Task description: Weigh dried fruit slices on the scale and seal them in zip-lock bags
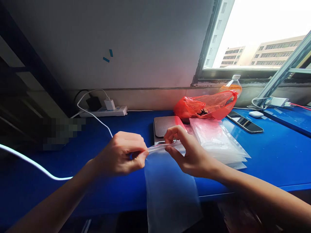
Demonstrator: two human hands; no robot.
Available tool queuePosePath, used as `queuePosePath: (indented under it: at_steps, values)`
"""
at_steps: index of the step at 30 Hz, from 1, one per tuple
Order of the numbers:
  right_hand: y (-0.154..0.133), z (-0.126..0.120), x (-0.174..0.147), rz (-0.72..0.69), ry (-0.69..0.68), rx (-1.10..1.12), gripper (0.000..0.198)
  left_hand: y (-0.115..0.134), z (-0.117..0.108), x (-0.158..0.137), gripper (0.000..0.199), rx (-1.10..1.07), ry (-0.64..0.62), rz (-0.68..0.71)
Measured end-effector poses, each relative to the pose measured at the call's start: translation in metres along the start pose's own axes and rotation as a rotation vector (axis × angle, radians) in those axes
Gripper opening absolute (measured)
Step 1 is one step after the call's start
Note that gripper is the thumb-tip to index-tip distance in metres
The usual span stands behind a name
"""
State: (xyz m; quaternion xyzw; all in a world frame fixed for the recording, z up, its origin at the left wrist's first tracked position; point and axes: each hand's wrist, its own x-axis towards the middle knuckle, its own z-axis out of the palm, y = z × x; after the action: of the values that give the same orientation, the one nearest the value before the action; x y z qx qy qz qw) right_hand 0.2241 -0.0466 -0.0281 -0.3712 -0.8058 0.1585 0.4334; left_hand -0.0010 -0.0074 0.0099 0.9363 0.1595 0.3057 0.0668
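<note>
Plastic bag [170, 194]: left hand [128, 153] pinches its top at nine o'clock, right hand [191, 153] at three; loose pinching could drop it.

One head-worn camera gives the only view, looking forward and down from above and behind the bare left hand [125, 152] and bare right hand [188, 150], which grip a translucent plastic bag [171, 194]. It sits near, within arm's reach of the grip. Beyond the grip it faces a flat blue tabletop [279, 153], then a plain pale wall [145, 42], with a bright metal-framed window [252, 38] above and right.
</note>
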Motion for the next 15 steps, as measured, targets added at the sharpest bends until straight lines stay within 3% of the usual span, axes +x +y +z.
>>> queuePosePath:
  at_steps: [3, 6, 11, 15]
  values:
    - [-0.001, 0.006, -0.003, 0.010, 0.038, -0.024, 0.026, -0.004, 0.005, 0.000, 0.025, -0.026, -0.061, -0.038]
    - [0.001, 0.009, -0.007, 0.022, 0.021, -0.040, 0.033, -0.005, 0.013, 0.001, 0.027, 0.052, -0.092, 0.012]
    - [-0.001, -0.002, -0.004, 0.058, -0.117, 0.157, 0.026, 0.004, 0.013, 0.002, 0.029, 0.037, -0.043, 0.112]
    - [-0.006, -0.012, 0.003, 0.113, -0.146, 0.312, 0.021, 0.012, 0.000, 0.004, 0.029, 0.002, 0.014, 0.059]
